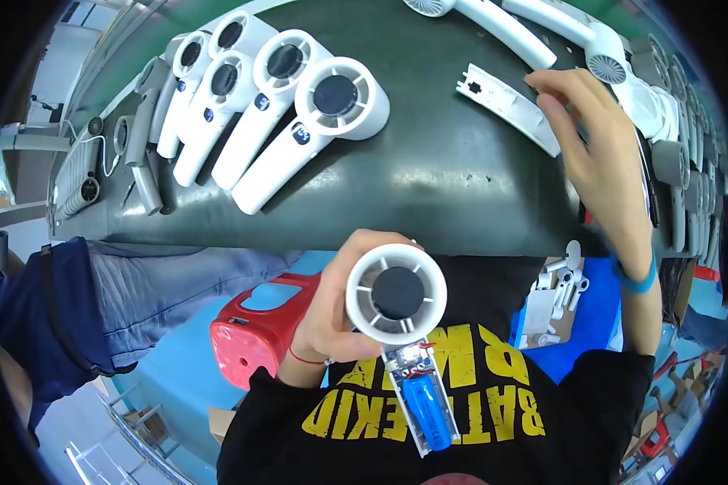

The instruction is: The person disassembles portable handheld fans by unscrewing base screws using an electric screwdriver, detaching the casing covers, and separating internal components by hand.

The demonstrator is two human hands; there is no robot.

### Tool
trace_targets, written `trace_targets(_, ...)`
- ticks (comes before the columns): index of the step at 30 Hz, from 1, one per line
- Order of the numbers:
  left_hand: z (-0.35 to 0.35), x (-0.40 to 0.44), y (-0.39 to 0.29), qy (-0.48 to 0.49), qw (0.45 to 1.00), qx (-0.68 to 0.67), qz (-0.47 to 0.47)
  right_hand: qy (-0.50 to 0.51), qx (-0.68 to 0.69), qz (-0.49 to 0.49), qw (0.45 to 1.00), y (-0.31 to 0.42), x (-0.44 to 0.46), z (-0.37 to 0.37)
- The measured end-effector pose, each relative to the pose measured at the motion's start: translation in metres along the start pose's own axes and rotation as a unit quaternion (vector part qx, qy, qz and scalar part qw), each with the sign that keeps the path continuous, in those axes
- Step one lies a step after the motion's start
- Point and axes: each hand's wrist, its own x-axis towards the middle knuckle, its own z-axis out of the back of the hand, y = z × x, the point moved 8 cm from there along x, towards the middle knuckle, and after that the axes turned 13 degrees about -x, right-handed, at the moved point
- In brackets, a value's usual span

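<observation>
Handheld fan (398, 333), one, white, ring head uppermost, its handle open along one face to show a circuit board (410, 356), red wires and a blue battery (429, 412); location, in front of the black shirt (477, 388), just off the near edge of the worktop (429, 194). Left hand (329, 299), one, fingers curled round the side of the ring head and holding it, thumb laid low by the join of head and handle; wrist below, red bracelet, arm bent close to the body. White shell piece (505, 105), one, long and narrow, lying at a slant on the worktop, inner side up, apparently the matching half of the handle. Right hand (598, 137), one, reaching forward over the worktop at the shell piece's far end; fingers bent, parted a little from the thumb, with nothing seen between them; contact with the shell piece cannot be told; forearm extended, blue wristband (637, 279). Stage, as judged: opened fan supported on one side, loose shell piece being attended to on the other. Requirement, as judged: any lift of the shell piece would call for thumb and fingers to close lightly on its long edges, with the left hand steady and the open handle level enough that battery and wires remain seated
</observation>
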Motion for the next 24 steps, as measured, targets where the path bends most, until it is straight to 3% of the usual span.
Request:
trace_targets(1, 0.003, -0.003, -0.001, 0.001, 1.000, 0.016, -0.003, 0.011, 0.071, 0.025, 0.997, 0.013, -0.004, 0.014)
trace_targets(2, 0.005, -0.006, 0.001, 0.003, 1.000, 0.028, -0.004, 0.046, 0.164, -0.028, 0.985, 0.024, -0.013, 0.027)
trace_targets(3, 0.010, -0.008, 0.001, 0.011, 0.998, 0.029, -0.062, 0.052, 0.271, 0.020, 0.961, 0.035, -0.029, 0.042)
trace_targets(4, 0.003, -0.004, -0.005, 0.037, 0.996, -0.036, -0.073, 0.061, 0.265, 0.017, 0.962, 0.046, -0.044, 0.049)
trace_targets(6, -0.008, 0.004, -0.011, 0.146, 0.971, -0.162, -0.099, 0.029, 0.449, 0.024, 0.893, 0.076, -0.066, 0.062)
trace_targets(8, 0.000, -0.004, -0.010, 0.101, 0.975, -0.174, -0.090, -0.012, 0.475, 0.155, 0.866, 0.101, -0.073, 0.076)
trace_targets(9, -0.002, -0.004, -0.013, 0.124, 0.973, -0.175, -0.082, -0.002, 0.502, 0.128, 0.855, 0.098, -0.071, 0.069)
trace_targets(10, -0.002, -0.005, -0.013, 0.175, 0.963, -0.191, -0.071, 0.000, 0.500, 0.122, 0.857, 0.105, -0.074, 0.073)
trace_targets(12, 0.008, -0.017, -0.007, 0.160, 0.954, -0.243, -0.066, 0.036, 0.386, -0.054, 0.920, 0.102, -0.082, 0.077)
trace_targets(16, 0.012, -0.025, -0.004, 0.211, 0.948, -0.236, -0.041, 0.175, 0.381, -0.169, 0.892, 0.098, -0.084, 0.062)
trace_targets(21, 0.007, -0.023, 0.003, 0.217, 0.945, -0.246, -0.015, 0.103, 0.392, -0.182, 0.896, 0.101, -0.096, 0.050)
trace_targets(23, 0.003, -0.026, 0.005, 0.201, 0.951, -0.233, -0.001, -0.119, 0.407, -0.078, 0.902, 0.102, -0.104, 0.067)
trace_targets(24, 0.001, -0.027, 0.004, 0.203, 0.951, -0.234, 0.001, -0.120, 0.404, -0.079, 0.903, 0.098, -0.102, 0.065)
